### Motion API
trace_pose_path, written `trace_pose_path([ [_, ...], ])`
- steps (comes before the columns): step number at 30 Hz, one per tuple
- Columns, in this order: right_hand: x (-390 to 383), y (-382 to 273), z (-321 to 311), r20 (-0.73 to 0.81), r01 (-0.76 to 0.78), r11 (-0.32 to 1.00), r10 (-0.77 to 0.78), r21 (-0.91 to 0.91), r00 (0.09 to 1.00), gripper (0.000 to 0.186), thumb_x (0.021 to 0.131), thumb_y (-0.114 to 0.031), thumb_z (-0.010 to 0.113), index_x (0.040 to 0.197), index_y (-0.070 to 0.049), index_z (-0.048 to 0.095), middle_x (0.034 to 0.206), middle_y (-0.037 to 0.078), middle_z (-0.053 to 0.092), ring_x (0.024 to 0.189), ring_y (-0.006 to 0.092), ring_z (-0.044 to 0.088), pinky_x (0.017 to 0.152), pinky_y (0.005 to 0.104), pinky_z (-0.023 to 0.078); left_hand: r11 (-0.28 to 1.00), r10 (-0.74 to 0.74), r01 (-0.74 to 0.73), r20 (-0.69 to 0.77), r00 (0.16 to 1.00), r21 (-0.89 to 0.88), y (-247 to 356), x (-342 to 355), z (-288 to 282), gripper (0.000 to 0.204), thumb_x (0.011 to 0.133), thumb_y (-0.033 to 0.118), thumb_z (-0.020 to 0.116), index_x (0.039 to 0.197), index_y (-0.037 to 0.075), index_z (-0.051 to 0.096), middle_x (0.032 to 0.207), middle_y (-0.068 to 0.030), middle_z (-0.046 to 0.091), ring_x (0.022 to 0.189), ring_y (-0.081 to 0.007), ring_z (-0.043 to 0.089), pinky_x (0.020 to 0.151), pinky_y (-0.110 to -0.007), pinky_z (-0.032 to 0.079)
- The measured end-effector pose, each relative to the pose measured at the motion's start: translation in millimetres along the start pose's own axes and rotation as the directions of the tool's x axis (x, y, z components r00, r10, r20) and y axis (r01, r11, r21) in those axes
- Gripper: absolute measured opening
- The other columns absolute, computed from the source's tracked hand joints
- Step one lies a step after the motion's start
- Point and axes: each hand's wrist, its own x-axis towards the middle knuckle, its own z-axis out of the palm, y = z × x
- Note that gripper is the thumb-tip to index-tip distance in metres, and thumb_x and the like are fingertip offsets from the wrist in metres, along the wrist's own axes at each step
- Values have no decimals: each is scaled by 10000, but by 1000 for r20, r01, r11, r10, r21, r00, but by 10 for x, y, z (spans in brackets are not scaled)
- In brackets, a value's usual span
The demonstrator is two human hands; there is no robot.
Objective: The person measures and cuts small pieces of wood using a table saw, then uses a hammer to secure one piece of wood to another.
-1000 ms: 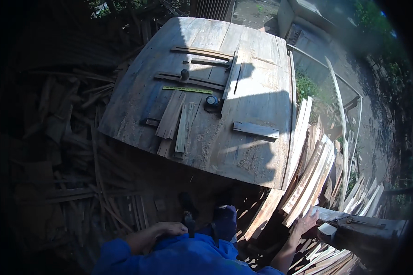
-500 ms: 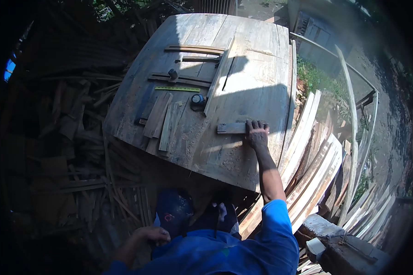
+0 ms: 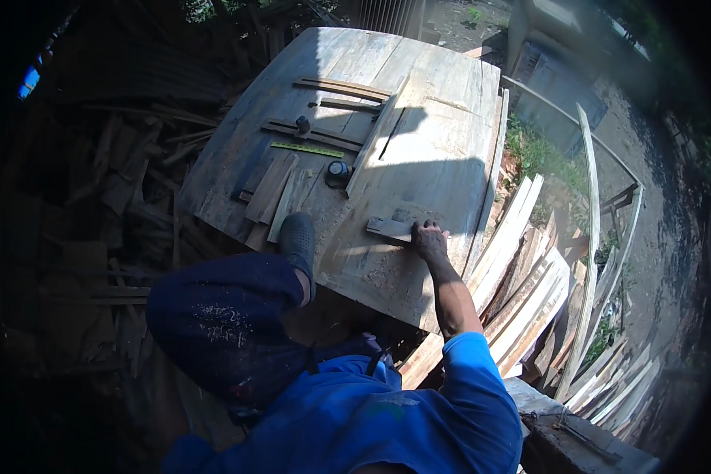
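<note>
Now the right hand [image 3: 429,239] grips the short board [image 3: 388,228] at centre-right, left hand I cannot tell, a foot [image 3: 297,239] newly on tabletop [image 3: 451,136].

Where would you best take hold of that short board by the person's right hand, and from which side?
Probably across its right end, from the near side: the short board lies flat, looks narrow enough to span, and the right hand rests there.

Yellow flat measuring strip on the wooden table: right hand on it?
No: the bare right hand is on a short grey-brown wooden board, apart from the yellow strip.
</note>
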Motion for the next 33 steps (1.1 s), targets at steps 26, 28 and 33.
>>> trace_pose_path([
  [26, 380, 338, -367, 145, 28, 925, -89, 378, 986, 611, 883, -385, 718, 1362, -42, 552, 1259, 214, 645, 1122, 441, 618, 954, 462, 510, 722, -84, -633, 943, 321, 280, 1602, 2793, 3092, 488, 1015, 402, 590, 1324, 27, 636, 1252, -185, 682, 1167, -318, 658, 980, -410, 517],
  [28, 592, 224, -365, 94, 47, 984, -64, 170, 994, 540, 850, -234, 682, 1357, -106, 546, 1212, 166, 635, 1174, 378, 584, 996, 486, 459, 746, -12, -620, 935, 355, 245, 1628, 3041, 3340, 456, 1004, 381, 615, 1282, 21, 654, 1181, -193, 701, 1096, -326, 685, 949, -417, 529],
  [33, 971, -16, -266, -40, 59, 998, -59, 2, 997, 464, 855, -203, 658, 1302, -147, 551, 1133, 148, 606, 1122, 340, 577, 964, 502, 430, 627, 406, -770, 793, 454, 120, 1462, 3654, 4002, 360, 914, 284, 730, 1153, 20, 680, 1097, -189, 701, 1028, -355, 685, 903, -434, 540],
])
